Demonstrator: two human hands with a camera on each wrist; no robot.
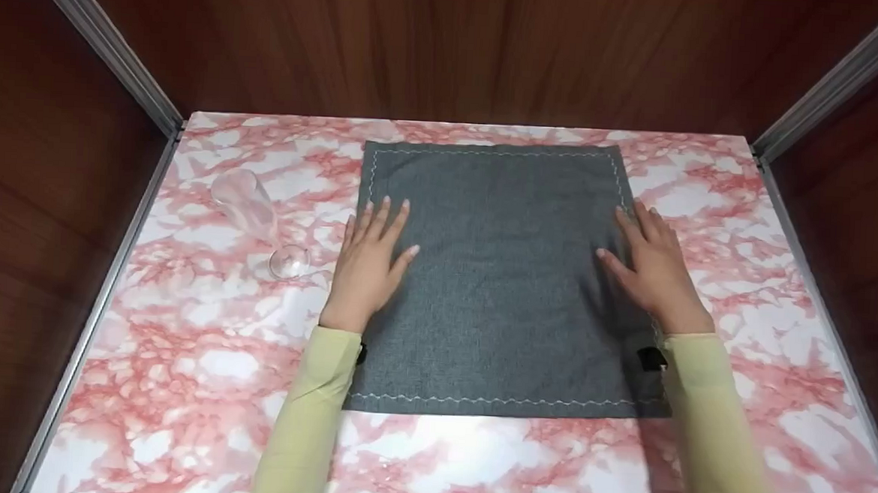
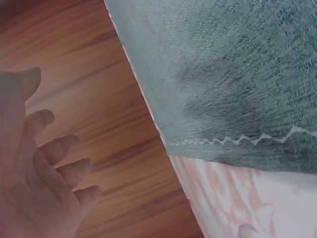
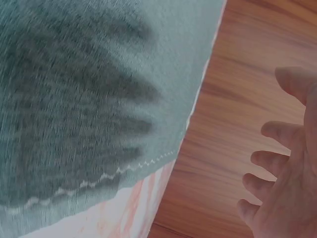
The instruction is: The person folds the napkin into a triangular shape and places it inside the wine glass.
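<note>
A dark grey cloth (image 1: 490, 279) with white zigzag stitching near its edges lies spread flat on the table. Over its left edge is my left hand (image 1: 366, 269), palm down with fingers extended and spread. My right hand (image 1: 656, 265) is over the right edge in much the same pose, fingers pointing away from me. In the left wrist view the left hand (image 2: 49, 163) appears raised above the cloth (image 2: 223, 74), holding nothing. The right wrist view shows the right hand (image 3: 287, 168) likewise raised, its finger shadows falling on the cloth (image 3: 99, 124).
A clear stemmed glass (image 1: 249, 206) lies on its side left of the cloth, its round foot toward me. The table (image 1: 197, 414) has a red and white marbled top. Dark wood panels (image 1: 449, 52) with grey metal edging enclose the back and both sides.
</note>
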